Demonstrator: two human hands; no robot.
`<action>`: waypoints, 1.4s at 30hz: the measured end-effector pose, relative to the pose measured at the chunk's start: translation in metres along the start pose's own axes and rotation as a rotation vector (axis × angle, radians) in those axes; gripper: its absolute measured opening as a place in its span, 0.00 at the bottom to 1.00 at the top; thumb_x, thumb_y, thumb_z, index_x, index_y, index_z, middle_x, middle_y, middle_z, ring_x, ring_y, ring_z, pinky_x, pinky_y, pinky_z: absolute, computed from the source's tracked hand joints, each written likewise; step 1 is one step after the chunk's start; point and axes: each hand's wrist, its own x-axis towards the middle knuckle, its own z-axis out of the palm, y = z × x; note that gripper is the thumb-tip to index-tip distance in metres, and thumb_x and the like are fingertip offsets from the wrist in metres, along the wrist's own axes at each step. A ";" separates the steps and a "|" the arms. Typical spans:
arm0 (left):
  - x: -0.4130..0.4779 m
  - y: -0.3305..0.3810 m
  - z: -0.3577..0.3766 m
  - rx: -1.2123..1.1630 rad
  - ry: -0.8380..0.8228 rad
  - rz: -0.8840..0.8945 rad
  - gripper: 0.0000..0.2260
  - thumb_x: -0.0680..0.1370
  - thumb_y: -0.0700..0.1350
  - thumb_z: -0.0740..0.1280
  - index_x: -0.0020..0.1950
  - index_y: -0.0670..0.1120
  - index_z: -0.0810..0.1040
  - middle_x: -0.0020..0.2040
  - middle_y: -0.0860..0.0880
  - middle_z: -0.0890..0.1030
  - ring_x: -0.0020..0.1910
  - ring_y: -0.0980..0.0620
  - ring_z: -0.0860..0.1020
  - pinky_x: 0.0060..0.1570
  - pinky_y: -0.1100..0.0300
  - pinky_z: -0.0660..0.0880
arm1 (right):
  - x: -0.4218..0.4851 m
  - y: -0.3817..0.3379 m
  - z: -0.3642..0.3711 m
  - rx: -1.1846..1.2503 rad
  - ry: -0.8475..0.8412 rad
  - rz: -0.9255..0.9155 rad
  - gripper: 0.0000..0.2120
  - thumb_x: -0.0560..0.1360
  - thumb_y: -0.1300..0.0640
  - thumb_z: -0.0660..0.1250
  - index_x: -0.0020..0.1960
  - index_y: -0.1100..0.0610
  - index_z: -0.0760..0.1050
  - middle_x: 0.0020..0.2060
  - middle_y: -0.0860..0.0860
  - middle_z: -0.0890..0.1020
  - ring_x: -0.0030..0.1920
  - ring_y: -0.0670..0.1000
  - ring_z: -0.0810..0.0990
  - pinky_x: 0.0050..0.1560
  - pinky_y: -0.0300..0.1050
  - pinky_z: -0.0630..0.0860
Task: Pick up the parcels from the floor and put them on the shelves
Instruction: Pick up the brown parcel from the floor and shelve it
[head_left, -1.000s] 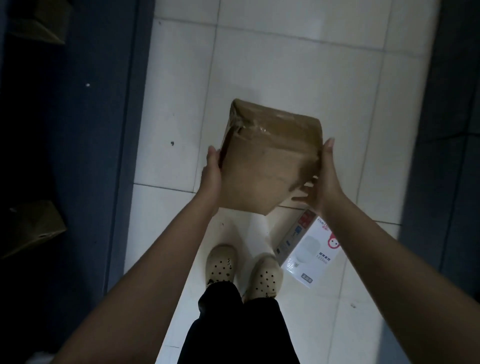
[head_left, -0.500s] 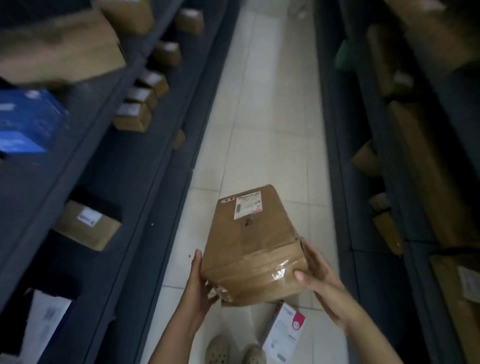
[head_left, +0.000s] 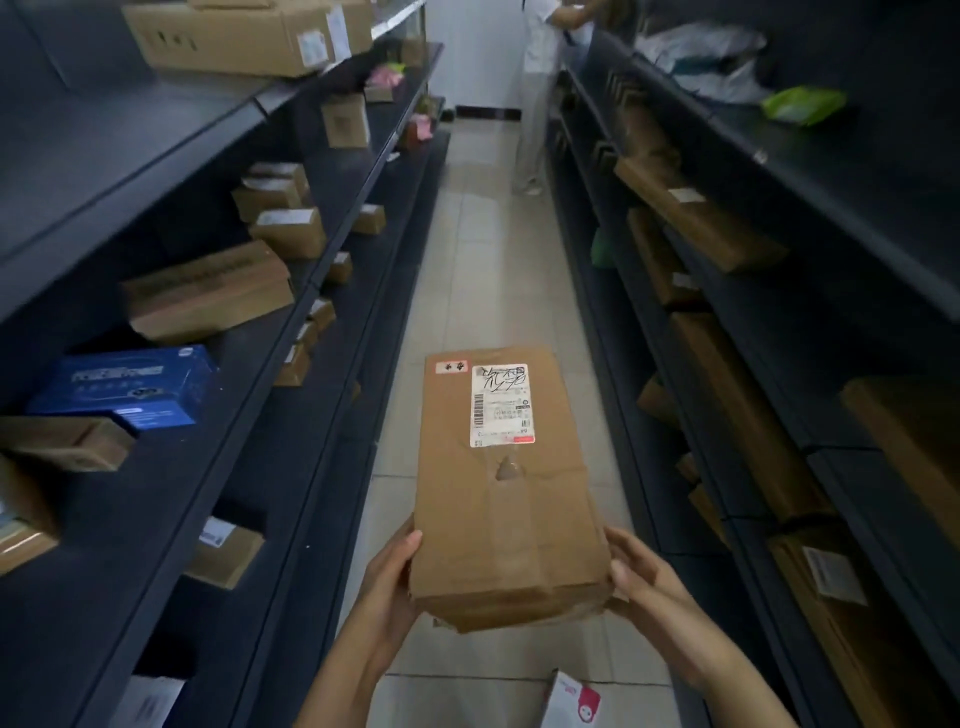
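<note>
Two hands hold one brown parcel (head_left: 506, 483) above the tiled floor (head_left: 483, 270) of the aisle. The left hand (head_left: 387, 582) presses against the parcel's near left corner, fingers curled under it; the right hand (head_left: 644, 577) clasps the near right corner, thumb along the side. A white label (head_left: 501, 405) sits near the parcel's far edge. Below, at the floor's near edge, lies a white and red box (head_left: 571, 701). On the left shelves (head_left: 291, 332) rest a blue box (head_left: 130, 387) and several cardboard boxes (head_left: 208, 299). Long brown parcels line the right shelves (head_left: 831, 218). At the aisle's far end stands a person in pale clothes (head_left: 535, 93).
</note>
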 end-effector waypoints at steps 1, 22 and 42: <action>-0.002 0.002 0.002 0.015 -0.020 0.024 0.40 0.62 0.59 0.78 0.71 0.47 0.73 0.64 0.42 0.81 0.64 0.40 0.77 0.49 0.51 0.80 | -0.006 -0.002 0.000 0.007 0.019 0.003 0.50 0.49 0.36 0.81 0.67 0.52 0.73 0.61 0.49 0.82 0.58 0.49 0.83 0.53 0.46 0.81; 0.025 0.106 0.028 0.556 -0.377 0.167 0.42 0.57 0.59 0.81 0.69 0.51 0.74 0.65 0.55 0.80 0.63 0.54 0.79 0.55 0.62 0.79 | 0.035 -0.174 -0.036 -0.850 0.279 -0.617 0.39 0.70 0.49 0.74 0.77 0.48 0.61 0.78 0.48 0.59 0.79 0.51 0.52 0.77 0.60 0.51; 0.161 0.227 0.081 0.915 -0.783 -0.017 0.30 0.67 0.47 0.71 0.69 0.49 0.73 0.71 0.47 0.75 0.69 0.48 0.74 0.68 0.53 0.71 | 0.193 -0.260 0.002 -1.281 -0.698 0.253 0.36 0.69 0.46 0.71 0.75 0.46 0.63 0.66 0.48 0.77 0.63 0.49 0.78 0.59 0.43 0.76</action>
